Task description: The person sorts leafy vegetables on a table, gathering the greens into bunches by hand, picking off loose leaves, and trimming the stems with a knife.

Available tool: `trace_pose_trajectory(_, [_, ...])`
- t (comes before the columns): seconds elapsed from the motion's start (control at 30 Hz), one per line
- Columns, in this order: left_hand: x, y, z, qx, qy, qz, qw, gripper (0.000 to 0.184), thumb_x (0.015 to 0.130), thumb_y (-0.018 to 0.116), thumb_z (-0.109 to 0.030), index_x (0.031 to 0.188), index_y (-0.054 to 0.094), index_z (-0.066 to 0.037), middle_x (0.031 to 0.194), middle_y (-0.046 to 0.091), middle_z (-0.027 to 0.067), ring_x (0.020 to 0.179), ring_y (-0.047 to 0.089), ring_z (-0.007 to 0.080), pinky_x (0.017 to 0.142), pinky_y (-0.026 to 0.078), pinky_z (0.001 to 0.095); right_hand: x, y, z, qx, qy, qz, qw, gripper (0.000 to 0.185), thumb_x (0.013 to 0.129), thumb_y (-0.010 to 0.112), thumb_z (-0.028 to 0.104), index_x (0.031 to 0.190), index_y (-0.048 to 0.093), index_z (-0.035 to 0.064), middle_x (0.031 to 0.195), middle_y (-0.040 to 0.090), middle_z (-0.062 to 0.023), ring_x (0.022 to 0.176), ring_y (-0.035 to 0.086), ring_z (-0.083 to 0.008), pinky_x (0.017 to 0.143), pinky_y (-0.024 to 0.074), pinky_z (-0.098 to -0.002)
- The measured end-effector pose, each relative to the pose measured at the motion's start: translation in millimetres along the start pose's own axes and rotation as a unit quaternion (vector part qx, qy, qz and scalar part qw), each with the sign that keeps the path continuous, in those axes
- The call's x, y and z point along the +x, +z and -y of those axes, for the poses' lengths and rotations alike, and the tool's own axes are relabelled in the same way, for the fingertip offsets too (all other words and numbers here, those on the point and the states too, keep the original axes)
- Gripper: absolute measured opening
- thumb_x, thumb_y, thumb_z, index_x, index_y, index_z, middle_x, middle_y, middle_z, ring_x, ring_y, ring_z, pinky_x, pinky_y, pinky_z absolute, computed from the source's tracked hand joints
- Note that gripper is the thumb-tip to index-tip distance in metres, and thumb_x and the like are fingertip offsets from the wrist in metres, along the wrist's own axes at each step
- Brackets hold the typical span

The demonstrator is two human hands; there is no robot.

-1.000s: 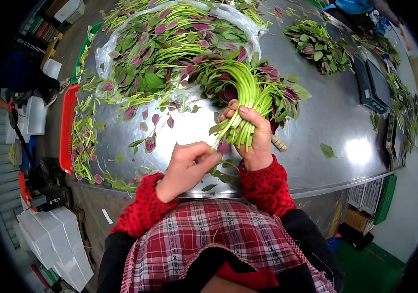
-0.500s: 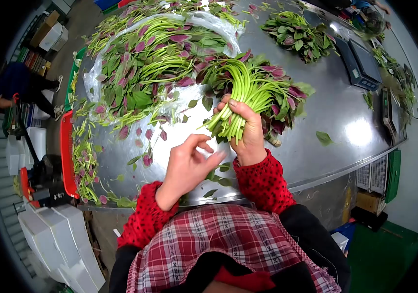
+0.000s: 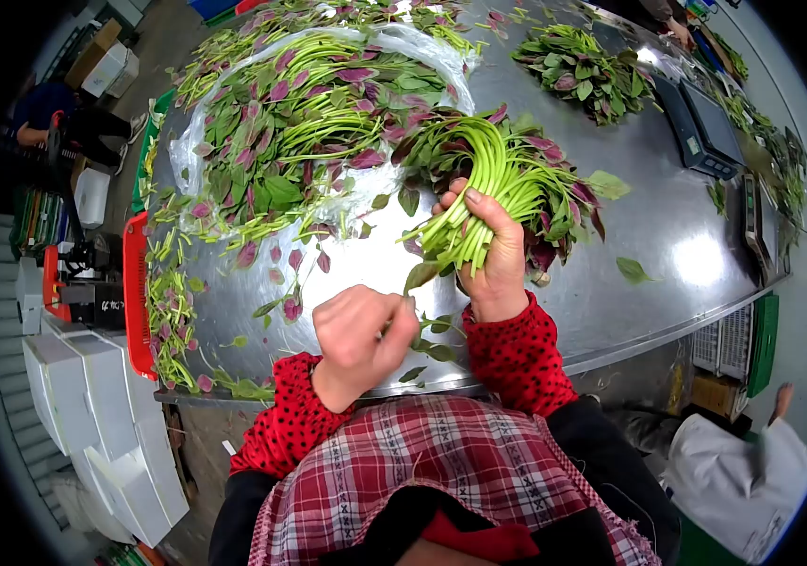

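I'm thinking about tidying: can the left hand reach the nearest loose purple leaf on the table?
Probably yes: only bare table separates the left hand from that purple leaf, though a green leaf at the hand's fingertips may be in its grasp.

Veg pile on tbl, scale R

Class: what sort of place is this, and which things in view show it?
Probably a vegetable sorting or packing room: a metal worktable heaped with purple-tinged leafy greens, what looks like a digital scale on it, and white boxes stacked to the left.
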State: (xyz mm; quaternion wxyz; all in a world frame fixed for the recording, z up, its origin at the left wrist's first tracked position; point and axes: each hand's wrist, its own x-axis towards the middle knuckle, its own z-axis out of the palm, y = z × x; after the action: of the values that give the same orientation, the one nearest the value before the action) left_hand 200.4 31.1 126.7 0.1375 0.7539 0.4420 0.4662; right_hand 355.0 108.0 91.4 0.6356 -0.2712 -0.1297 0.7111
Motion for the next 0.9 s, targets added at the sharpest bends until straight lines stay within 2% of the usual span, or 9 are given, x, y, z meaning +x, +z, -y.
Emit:
trace_pose_trajectory(0.07, [-5,7,4,0.014,-0.064,-0.021,0.998,0.016,0.073,0.070,0.002,0.086,0.062,0.002,0.068,0.060,0.0098,0.054,0.058,0.0212,0.048,0.045,0.0303,-5,3,-3,-0.012,-0.010,-0.008,1.000,0.022,0.084,0.062,0.012,0.102,0.060,-0.0011,0.088,0.065,-0.0109,0.083,0.063,-0.0247,0.078,0.0534,-0.0367])
trace_pose_trajectory(0.17, [6,18,5,-0.021,-0.020,-0.066,0.997,0.024,0.074,0.072,0.002,0.096,0.062,0.002,0.075,0.061,0.0095,0.058,0.059,0.0160,0.051,0.046,0.0265,-8,7,-10,-0.015,-0.007,-0.016,1.000,0.023,0.083,0.063,0.011,0.102,0.059,-0.0012,0.087,0.065,-0.0106,0.083,0.063,-0.0244,0.079,0.0531,-0.0365])
trace_pose_trajectory(0.2, [9,20,5,-0.022,-0.020,-0.065,0.997,0.024,0.074,0.072,0.002,0.096,0.062,0.002,0.075,0.061,0.0095,0.058,0.059,0.0160,0.051,0.046,0.0265,-9,11,-7,0.017,0.003,-0.023,1.000,0.025,0.079,0.064,-0.001,0.103,0.058,-0.0056,0.091,0.065,-0.0123,0.080,0.065,-0.0221,0.073,0.0544,-0.0328])
trace_pose_trajectory(0.27, [11,25,7,-0.005,-0.007,-0.064,0.998,0.025,0.071,0.072,0.002,0.095,0.063,0.002,0.078,0.063,0.0116,0.063,0.063,0.0246,0.055,0.051,0.0303,-11,12,-10,0.017,0.001,-0.026,1.000,0.026,0.079,0.064,-0.001,0.103,0.058,-0.0056,0.090,0.065,-0.0122,0.079,0.065,-0.0220,0.073,0.0543,-0.0327])
trace_pose_trajectory(0.4, [14,29,17,0.092,0.096,-0.079,0.988,0.023,0.070,0.071,0.004,0.092,0.064,0.003,0.073,0.061,0.0115,0.061,0.061,0.0244,0.054,0.049,0.0312,-12,17,-13,0.005,-0.015,-0.013,1.000,0.023,0.081,0.063,0.003,0.102,0.059,-0.0039,0.088,0.065,-0.0112,0.080,0.064,-0.0219,0.075,0.0535,-0.0339])
trace_pose_trajectory(0.5, [11,18,8,0.039,0.024,-0.044,0.998,0.022,0.069,0.069,0.006,0.090,0.064,0.003,0.070,0.059,0.0110,0.057,0.059,0.0243,0.052,0.047,0.0324,-13,15,-10,-0.034,-0.007,-0.034,0.999,0.021,0.083,0.063,0.008,0.100,0.060,-0.0033,0.086,0.064,-0.0112,0.080,0.063,-0.0216,0.078,0.0523,-0.0342])
trace_pose_trajectory(0.6, [-10,-2,13,0.059,0.087,-0.008,0.994,0.019,0.068,0.067,0.010,0.085,0.064,0.003,0.067,0.059,0.0116,0.051,0.055,0.0218,0.045,0.042,0.0307,-11,1,4,-0.081,-0.040,-0.026,0.996,0.024,0.082,0.063,0.011,0.100,0.061,-0.0043,0.083,0.066,-0.0123,0.077,0.065,-0.0210,0.072,0.0533,-0.0327])
trace_pose_trajectory(0.7, [-62,-19,65,0.166,-0.031,0.180,0.969,0.010,0.074,0.066,0.001,0.083,0.063,-0.002,0.069,0.057,0.0126,0.056,0.057,0.0285,0.050,0.045,0.0352,-6,-7,49,-0.134,-0.097,0.005,0.986,0.024,0.074,0.068,0.002,0.097,0.064,-0.0061,0.083,0.068,-0.0129,0.068,0.066,-0.0212,0.065,0.0543,-0.0314])
trace_pose_trajectory(0.9, [-119,-83,105,0.181,-0.216,0.127,0.951,0.012,0.071,0.062,0.004,0.082,0.062,0.000,0.073,0.058,0.0165,0.061,0.057,0.0336,0.055,0.044,0.0396,56,-34,237,-0.398,-0.272,-0.032,0.876,0.022,0.074,0.071,0.008,0.090,0.067,-0.0058,0.081,0.069,-0.0106,0.062,0.066,-0.0156,0.049,0.0482,-0.0228])
